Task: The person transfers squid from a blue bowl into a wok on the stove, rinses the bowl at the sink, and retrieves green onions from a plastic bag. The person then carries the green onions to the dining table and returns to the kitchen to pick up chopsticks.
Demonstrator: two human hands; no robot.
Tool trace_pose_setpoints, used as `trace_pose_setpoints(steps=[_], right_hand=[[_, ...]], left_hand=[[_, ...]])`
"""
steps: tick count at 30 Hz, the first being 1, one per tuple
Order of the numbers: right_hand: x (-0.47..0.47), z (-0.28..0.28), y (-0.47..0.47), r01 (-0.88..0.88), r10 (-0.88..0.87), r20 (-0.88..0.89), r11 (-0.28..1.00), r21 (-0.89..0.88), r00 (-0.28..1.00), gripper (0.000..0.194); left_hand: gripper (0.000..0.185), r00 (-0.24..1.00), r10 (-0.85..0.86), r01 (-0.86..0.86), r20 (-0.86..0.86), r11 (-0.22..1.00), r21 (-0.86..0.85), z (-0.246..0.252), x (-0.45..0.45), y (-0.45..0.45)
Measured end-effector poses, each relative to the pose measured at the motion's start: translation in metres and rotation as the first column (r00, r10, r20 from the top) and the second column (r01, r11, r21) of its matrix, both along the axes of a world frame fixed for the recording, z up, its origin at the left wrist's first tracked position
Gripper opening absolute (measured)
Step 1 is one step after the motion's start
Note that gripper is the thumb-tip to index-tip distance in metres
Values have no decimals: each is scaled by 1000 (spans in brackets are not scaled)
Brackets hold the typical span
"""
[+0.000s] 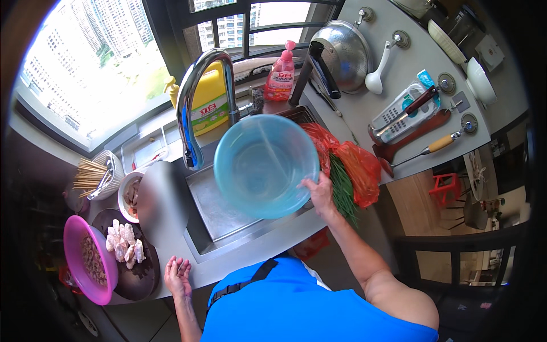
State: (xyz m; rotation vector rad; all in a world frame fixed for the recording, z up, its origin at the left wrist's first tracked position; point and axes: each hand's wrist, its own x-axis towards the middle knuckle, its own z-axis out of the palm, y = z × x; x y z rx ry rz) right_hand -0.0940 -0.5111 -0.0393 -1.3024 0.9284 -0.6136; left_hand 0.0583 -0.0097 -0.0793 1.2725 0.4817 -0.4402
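Note:
My right hand grips the rim of a translucent blue plastic basin, its inside facing up, over the stainless steel sink. Fingers slightly curled, my left hand is empty, palm up, at the counter's front edge. To its left, raw chicken wings lie on a dark round board, beside a pink plastic basin holding what looks like chopped meat. A white bowl with raw meat stands behind the board. Right of the blue basin, long green vegetables stick out of a red plastic bag.
A chrome faucet arches over the sink's left side. Behind stand a yellow detergent jug and a pink pump bottle. A metal colander, a white ladle and other utensils hang at right. A basket of chopsticks stands at left.

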Motion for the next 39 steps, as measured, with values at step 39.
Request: trace_pose_setpoints(steps=[39], right_hand=[[-7,-53,33,-254,205,-161,875,-413,965,19]], left_hand=[[25,932,-354,349,72,934,73,28,25,-88]])
